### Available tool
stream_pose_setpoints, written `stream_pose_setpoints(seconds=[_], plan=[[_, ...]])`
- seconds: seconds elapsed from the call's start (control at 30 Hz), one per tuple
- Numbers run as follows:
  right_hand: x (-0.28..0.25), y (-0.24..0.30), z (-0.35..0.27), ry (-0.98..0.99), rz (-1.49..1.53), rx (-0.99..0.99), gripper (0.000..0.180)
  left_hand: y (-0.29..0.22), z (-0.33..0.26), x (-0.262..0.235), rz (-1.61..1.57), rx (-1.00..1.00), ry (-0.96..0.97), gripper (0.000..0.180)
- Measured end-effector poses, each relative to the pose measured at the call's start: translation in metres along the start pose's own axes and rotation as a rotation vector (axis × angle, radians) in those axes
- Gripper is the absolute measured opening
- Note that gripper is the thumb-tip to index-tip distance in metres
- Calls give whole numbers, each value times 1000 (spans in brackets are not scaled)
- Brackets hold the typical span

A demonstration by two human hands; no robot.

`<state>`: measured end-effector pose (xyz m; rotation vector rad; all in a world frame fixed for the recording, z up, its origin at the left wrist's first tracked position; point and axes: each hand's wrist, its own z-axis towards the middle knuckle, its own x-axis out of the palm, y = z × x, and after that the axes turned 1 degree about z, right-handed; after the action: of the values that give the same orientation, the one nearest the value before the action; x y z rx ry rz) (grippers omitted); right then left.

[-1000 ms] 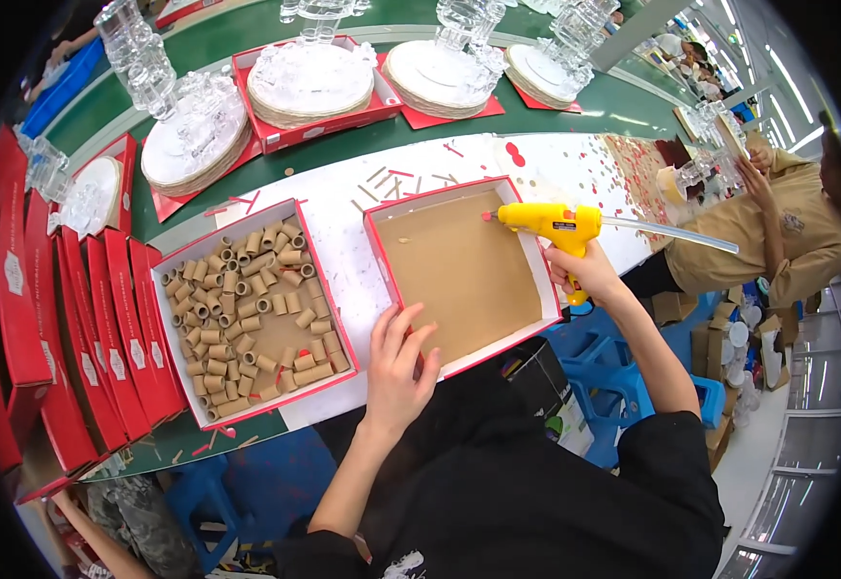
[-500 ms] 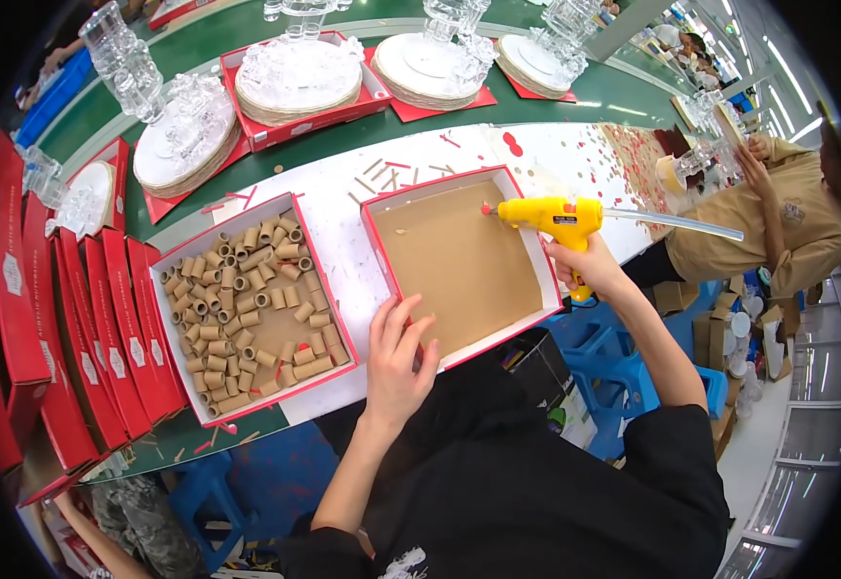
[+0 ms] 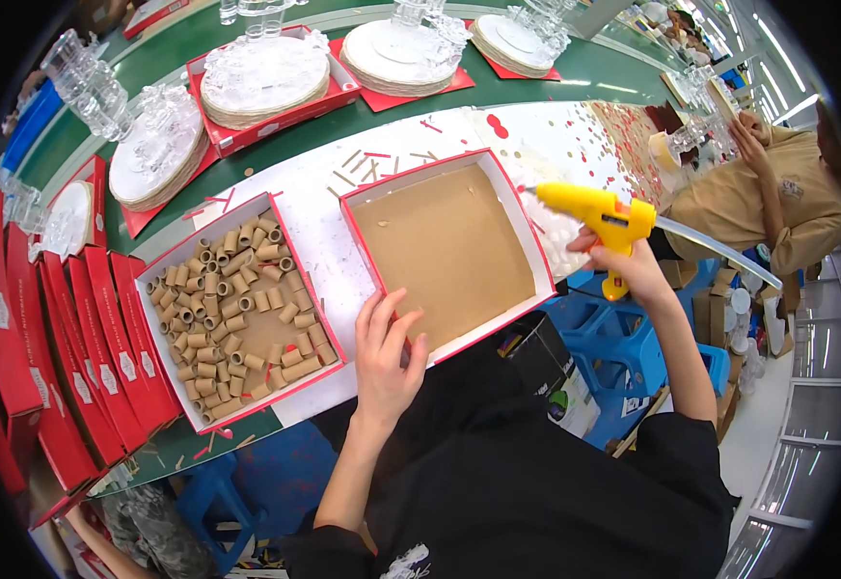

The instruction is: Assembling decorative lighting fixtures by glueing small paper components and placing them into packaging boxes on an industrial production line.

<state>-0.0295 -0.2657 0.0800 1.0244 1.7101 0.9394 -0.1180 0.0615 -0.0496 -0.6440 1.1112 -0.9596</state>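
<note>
My left hand (image 3: 384,355) rests flat on the near corner of an empty red-rimmed box (image 3: 445,251) with a brown cardboard floor. My right hand (image 3: 628,265) grips a yellow glue gun (image 3: 599,217) just past the box's right rim, its nozzle pointing left toward the box. A clear glue stick sticks out behind the gun. To the left sits a second red-rimmed box (image 3: 237,314) filled with several short cardboard tubes.
Both boxes lie on a white sheet (image 3: 334,217) over a green table. Red flat boxes (image 3: 44,357) are stacked at the left. Glass dishes on red trays (image 3: 266,82) line the far side. Another person in a tan top (image 3: 777,193) sits at right.
The glue gun has moved right, from over the empty box's far right part to just outside its right rim. My left hand has stayed on the near corner.
</note>
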Motion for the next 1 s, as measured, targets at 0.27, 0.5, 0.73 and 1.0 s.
stream_pose_setpoints(seconds=[0.27,0.5,0.73,1.0], plan=[[-14,-38,-1,-29,-1243,-329,24,-4,-3,0,6,-27,1,23],[-36,-38,-29,172,-1367,-360,32,-2,0,3,29,-15,-8,23],[-43,-46,-63,8,-909,-154,25,-8,2,3,-33,-65,-9,24],[-8,12,-67,124,-95,-144,25,-50,17,-16,-13,81,-198,25]])
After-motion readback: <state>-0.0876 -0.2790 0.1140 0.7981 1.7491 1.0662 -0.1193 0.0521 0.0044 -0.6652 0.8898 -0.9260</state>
